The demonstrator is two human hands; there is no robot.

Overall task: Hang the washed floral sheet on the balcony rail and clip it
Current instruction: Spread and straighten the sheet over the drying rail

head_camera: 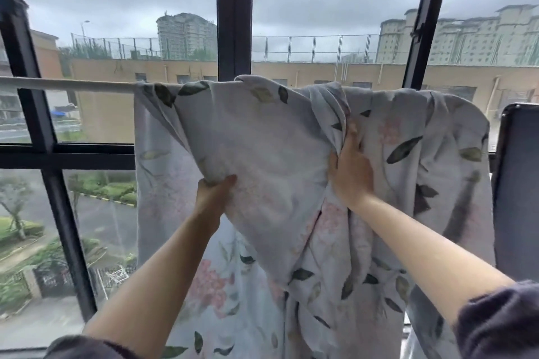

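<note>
The floral sheet (pixel 262 137) is hanging over the white rail (pixel 67 85), which is running left to right on the far side of the scene, in front of the dark window frame (pixel 233 9). The sheet is covering the rail from the middle of the view to the right. The left stretch of the rail is showing bare. The fabric is lying unevenly, with deep creases and a bunched vertical fold near its centre.

The left hand (pixel 214 195) is pinching a low fold of the near layer and holding that layer raised. Its thumb is lying on the near face, and its fingers are hidden behind the cloth. The right hand (pixel 351 172) is gripping the bunched central fold, with its fingers curling into the cloth and its back facing the camera. Both forearms are reaching up from dark sleeves (pixel 501 320) at the near edge. A dark panel (pixel 517 183) is standing just right of the sheet; whether the two are touching cannot be told.
</note>
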